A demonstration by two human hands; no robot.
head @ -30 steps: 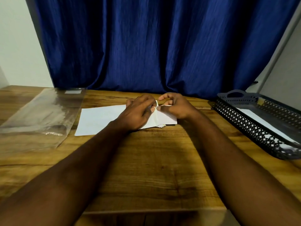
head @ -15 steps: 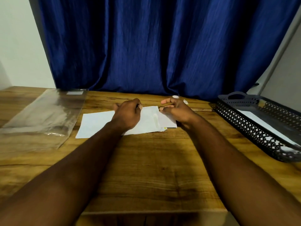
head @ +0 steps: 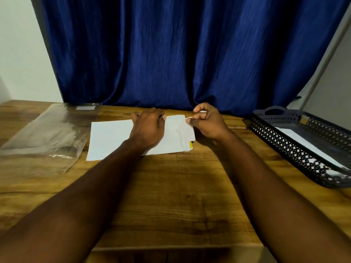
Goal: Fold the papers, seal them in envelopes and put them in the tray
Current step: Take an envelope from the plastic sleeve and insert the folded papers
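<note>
- Envelope [head: 176,133] lies flat on the wooden surface [head: 171,186], overlapping a white paper [head: 110,137] to its left.
- Left hand [head: 148,128] rests on it, fingers curled together, pressing down.
- Right hand [head: 207,122] fingers are clamped on its far right corner.
- Black tray [head: 296,149] stands well apart, at the right.

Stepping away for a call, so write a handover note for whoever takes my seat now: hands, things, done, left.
Left hand: curled, resting on the white envelope and pinning it to the table; whether it grips cannot be seen.
Right hand: pinches the envelope's far right corner.
Tray, at right: one white item lies inside.
Clear plastic bag: at left on the table.
Done: one piece in the tray.
Left: the seal looks unfinished; close it, then put the envelope in the tray.
</note>
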